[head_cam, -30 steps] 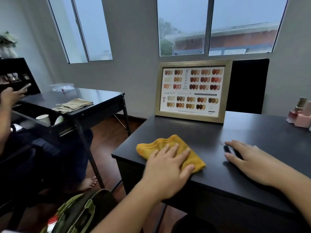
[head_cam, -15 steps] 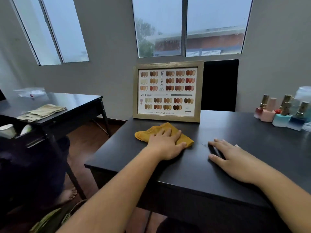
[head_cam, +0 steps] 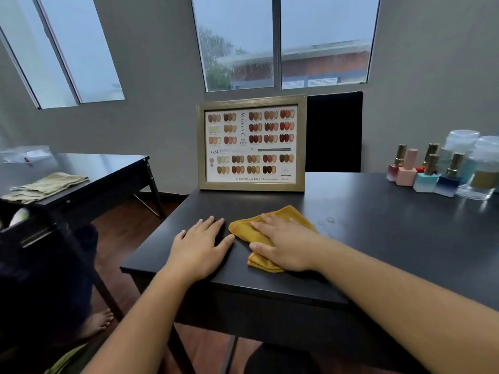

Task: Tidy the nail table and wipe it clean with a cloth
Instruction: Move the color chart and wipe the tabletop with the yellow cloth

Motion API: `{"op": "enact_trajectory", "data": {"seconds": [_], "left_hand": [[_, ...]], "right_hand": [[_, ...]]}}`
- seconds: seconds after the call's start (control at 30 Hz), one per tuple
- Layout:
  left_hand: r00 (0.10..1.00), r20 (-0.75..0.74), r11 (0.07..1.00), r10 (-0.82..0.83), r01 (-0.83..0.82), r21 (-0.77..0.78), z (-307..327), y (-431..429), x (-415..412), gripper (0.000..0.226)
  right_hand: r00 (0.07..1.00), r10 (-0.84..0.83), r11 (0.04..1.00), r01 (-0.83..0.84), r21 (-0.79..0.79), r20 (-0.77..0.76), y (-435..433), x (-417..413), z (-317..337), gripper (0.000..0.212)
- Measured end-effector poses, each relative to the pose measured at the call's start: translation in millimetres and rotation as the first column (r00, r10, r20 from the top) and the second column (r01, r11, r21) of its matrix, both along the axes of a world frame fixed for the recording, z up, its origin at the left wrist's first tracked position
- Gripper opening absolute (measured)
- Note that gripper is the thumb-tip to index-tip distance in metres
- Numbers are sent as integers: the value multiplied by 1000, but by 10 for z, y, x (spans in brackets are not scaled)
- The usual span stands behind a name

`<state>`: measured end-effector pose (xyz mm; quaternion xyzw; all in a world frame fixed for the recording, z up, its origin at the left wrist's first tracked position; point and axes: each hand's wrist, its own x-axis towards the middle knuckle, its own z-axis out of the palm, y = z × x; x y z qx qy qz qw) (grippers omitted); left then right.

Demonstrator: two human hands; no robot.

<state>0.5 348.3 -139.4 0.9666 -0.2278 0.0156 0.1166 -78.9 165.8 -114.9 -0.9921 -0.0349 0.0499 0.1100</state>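
A folded yellow cloth (head_cam: 243, 229) lies on the black nail table (head_cam: 383, 244) near its left front corner. My right hand (head_cam: 286, 245) lies flat on top of it, palm down, covering most of it. To the left of the cloth, my left hand (head_cam: 201, 245) rests flat on the bare tabletop with fingers spread, holding nothing. A few small water drops (head_cam: 328, 220) sit on the table to the right of the cloth.
A framed nail colour chart (head_cam: 252, 143) stands upright at the table's back left. Several nail polish bottles (head_cam: 429, 171) and clear jars (head_cam: 483, 163) cluster at the back right. A black chair back (head_cam: 333, 130) is behind the table. A second black table (head_cam: 108, 168) with a folded towel (head_cam: 46, 186) stands left.
The cloth has passed from my left hand to my right hand. My left hand now lies on the bare table to the cloth's left. The view has turned right.
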Motion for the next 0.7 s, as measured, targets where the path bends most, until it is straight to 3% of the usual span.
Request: {"op": "enact_trajectory", "data": {"seconds": [0.17, 0.33, 0.57, 0.7], "left_hand": [[1000, 28, 1000, 10, -10, -8, -23, 11, 8, 60], [999, 47, 1000, 17, -18, 20, -32, -17, -11, 62], [997, 56, 999, 44, -44, -5, 18, -291, -102, 54], [997, 73, 1000, 18, -16, -25, -6, -364, -164, 54]], "right_hand": [[983, -183, 981, 183, -58, -12, -468, 63, 58, 55], [928, -373, 925, 374, -73, 27, -956, -463, 28, 54], [989, -16, 999, 10, 43, 144, -50, -757, -83, 53], [975, -83, 978, 39, 207, 205, -437, -959, -47, 41]]}}
